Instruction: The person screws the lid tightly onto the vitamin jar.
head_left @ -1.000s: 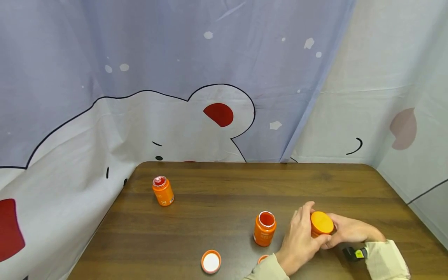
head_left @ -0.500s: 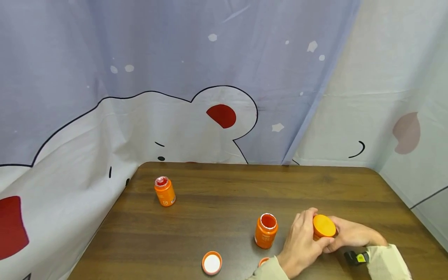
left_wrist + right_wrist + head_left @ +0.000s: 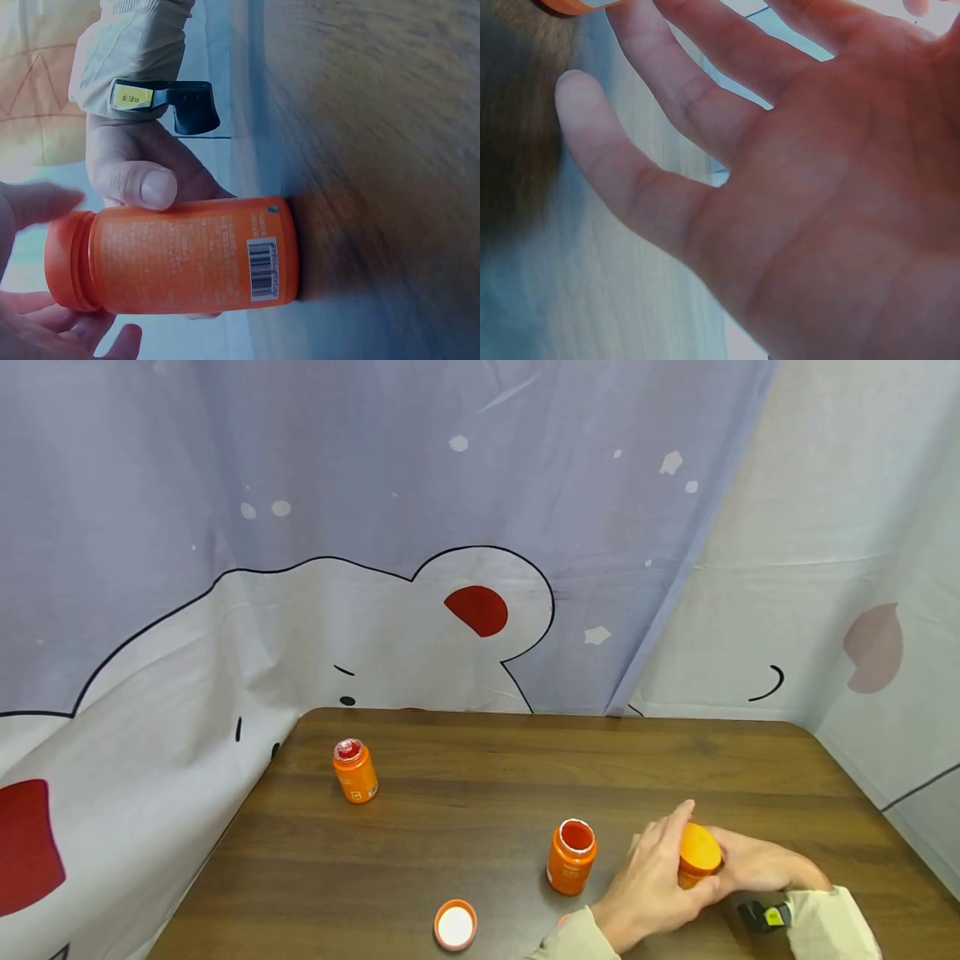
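An orange bottle (image 3: 180,259) with a barcode label is in my right hand (image 3: 757,862), which grips its body; in the left wrist view the bottle lies across the picture and that thumb rests on its side. On the bottle is a yellow-orange cap (image 3: 701,849). My left hand (image 3: 648,885) is around the cap, its fingers fairly straight. In the left wrist view, one blurred left finger (image 3: 45,204) stands slightly apart from the cap. The right wrist view shows the right palm (image 3: 810,180) and only a corner of the bottle.
An uncapped orange bottle (image 3: 572,858) stands left of the hands. Another orange bottle (image 3: 356,772), with torn foil at its mouth, stands farther back left. A loose cap (image 3: 455,926) lies white side up on the wooden table (image 3: 420,835). Another orange rim (image 3: 565,919) peeks out by the left sleeve.
My left hand has turned, its fingers straightening and pointing farther back, so more of the bottle's side shows. The capped bottle leans a little more. The other bottles have not moved.
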Motion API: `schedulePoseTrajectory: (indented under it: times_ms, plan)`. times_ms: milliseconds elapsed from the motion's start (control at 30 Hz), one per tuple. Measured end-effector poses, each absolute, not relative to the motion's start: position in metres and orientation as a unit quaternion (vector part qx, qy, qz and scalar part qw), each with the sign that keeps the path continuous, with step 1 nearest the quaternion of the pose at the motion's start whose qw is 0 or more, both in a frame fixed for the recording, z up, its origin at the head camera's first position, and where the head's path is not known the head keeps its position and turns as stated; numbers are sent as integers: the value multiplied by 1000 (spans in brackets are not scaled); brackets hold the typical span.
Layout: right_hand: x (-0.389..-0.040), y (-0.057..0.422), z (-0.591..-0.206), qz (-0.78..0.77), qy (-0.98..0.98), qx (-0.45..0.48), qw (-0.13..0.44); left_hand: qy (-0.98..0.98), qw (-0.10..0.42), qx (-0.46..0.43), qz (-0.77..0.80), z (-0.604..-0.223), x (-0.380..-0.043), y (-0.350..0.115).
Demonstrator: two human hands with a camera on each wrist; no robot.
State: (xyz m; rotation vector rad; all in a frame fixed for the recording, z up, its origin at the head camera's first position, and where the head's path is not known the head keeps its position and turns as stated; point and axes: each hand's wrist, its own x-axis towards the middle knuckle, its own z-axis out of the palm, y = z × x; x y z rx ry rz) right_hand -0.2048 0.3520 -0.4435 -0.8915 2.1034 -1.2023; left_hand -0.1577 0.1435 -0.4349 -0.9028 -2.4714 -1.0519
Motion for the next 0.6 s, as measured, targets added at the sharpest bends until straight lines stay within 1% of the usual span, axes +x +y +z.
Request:
schedulePoseTrajectory:
  times_ms: [133, 300, 400, 600]
  plan:
    - [-205, 351, -445, -468, 762, -339, 293, -853, 146, -312, -393, -435, -158, 143]
    - [-205, 351, -445, -472, 759, -339, 294, -846, 137, -297, -420, -435, -157, 144]
    - [-205, 351, -445, -477, 754, -340, 298, -849, 134, -276, -431, -435, -156, 146]
    - [-206, 349, -444, -485, 746, -341, 303, -846, 149, -215, -465, -432, -155, 146]
